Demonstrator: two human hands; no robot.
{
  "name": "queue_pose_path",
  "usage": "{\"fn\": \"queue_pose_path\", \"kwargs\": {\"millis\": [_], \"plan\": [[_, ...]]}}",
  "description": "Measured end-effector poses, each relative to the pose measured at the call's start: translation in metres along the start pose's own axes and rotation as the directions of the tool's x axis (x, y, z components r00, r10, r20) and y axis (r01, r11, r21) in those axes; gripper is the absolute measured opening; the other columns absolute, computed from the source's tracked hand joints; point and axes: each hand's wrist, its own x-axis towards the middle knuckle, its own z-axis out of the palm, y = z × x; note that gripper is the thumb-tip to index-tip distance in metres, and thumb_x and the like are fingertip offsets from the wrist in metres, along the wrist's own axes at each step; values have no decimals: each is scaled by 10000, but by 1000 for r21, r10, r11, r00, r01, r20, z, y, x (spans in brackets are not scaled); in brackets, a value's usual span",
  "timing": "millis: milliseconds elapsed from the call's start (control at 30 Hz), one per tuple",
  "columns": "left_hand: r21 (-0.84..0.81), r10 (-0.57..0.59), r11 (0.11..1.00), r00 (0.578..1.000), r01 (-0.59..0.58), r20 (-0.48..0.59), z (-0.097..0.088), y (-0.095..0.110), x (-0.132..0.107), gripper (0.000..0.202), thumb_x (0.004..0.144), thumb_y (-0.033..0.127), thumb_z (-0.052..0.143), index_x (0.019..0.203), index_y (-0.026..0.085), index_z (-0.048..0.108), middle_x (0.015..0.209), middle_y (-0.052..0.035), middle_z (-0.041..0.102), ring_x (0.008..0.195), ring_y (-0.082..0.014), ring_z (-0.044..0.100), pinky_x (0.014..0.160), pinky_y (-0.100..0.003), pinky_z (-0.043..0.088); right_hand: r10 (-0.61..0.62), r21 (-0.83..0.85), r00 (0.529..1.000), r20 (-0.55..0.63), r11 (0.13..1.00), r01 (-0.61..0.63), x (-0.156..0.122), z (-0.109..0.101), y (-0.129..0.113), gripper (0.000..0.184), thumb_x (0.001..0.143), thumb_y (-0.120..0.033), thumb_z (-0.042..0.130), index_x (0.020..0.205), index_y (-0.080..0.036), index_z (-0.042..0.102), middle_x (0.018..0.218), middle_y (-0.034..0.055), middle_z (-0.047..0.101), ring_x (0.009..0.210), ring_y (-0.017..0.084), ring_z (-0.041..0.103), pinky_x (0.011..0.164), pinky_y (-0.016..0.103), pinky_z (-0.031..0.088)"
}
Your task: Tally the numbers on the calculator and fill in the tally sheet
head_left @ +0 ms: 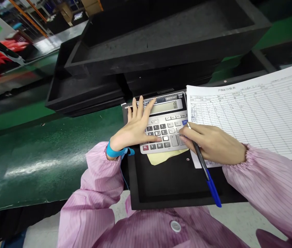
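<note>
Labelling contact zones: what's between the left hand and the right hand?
In the head view, calculator keys fill the gap between the left hand and the right hand, which holds a pen; both hands touch the keypad.

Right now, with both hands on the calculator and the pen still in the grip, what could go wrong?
1. The right hand holds a pen while touching the calculator; a neighbouring key might get pressed.
2. The left hand lies flat over the left keys and could press one by accident.
3. The right forearm rests on the form, which might shift or crease.
</note>
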Motion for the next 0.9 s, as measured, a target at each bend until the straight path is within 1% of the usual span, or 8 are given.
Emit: {"fn": "queue_pose_path", "kwargs": {"millis": [200,300,433,533,633,700,800,900], "plan": [[1,-19,1000,1000,19,-18,0,2,-1,1309,590,597,785,1514,192,-48,1555,-211,-200,1384,-387,-281,1120,-605,-59,19,80,999,31,997,-22,-2,0,2,156,965,-157,377,859,-124,488,713,6,472,518,69,411,448,179,348],[-55,4,998,990,-12,-138,0,0,0,1183,667,567,748,1518,180,23,1583,-204,7,1448,-391,-74,1141,-589,60,24,87,1000,19,996,-25,-2,0,4,143,965,-157,390,875,-120,495,724,12,487,523,72,430,442,182,356],[-120,-77,992,899,27,-431,0,-11,12,662,879,434,564,1428,136,346,1326,-143,492,1252,-289,409,1087,-481,296,33,47,998,-51,998,-31,-4,-3,6,137,973,-170,396,885,-122,490,724,13,496,531,72,448,450,184,378],[-139,-108,989,847,41,-521,1,-18,23,330,932,326,482,1184,152,606,1112,-99,564,1072,-237,485,1018,-403,371,42,56,995,-89,998,-37,-5,-4,7,128,969,-164,409,883,-115,491,720,13,500,523,70,446,453,186,395],[-135,-90,991,824,17,-560,1,-11,21,287,932,330,495,1128,180,642,1077,-86,562,1046,-233,480,1008,-412,367,20,86,989,-145,996,-8,-4,-2,5,79,952,-145,441,890,-119,482,772,35,543,585,88,510,483,188,439],[-151,-16,984,811,-89,-585,2,1,14,319,939,375,488,1152,183,629,1112,-83,569,1070,-227,487,1010,-400,368,-16,138,984,-177,990,41,-2,0,1,24,940,-138,464,924,-124,476,865,68,580,713,119,585,570,204,503],[-358,89,881,853,-308,-514,8,20,5,420,977,448,372,1198,168,593,1014,-66,632,961,-183,575,922,-335,443,-96,291,986,-139,947,134,2,-2,-5,47,939,-133,449,986,-135,456,1134,149,578,1052,185,591,811,287,554],[-570,89,762,920,-309,-381,20,28,8,467,953,453,425,1329,181,471,785,-19,634,712,-153,607,727,-300,512,-39,350,986,-165,932,95,2,-12,-4,50,931,-123,453,956,-163,436,1366,189,453,1269,224,462,961,399,504]]}}
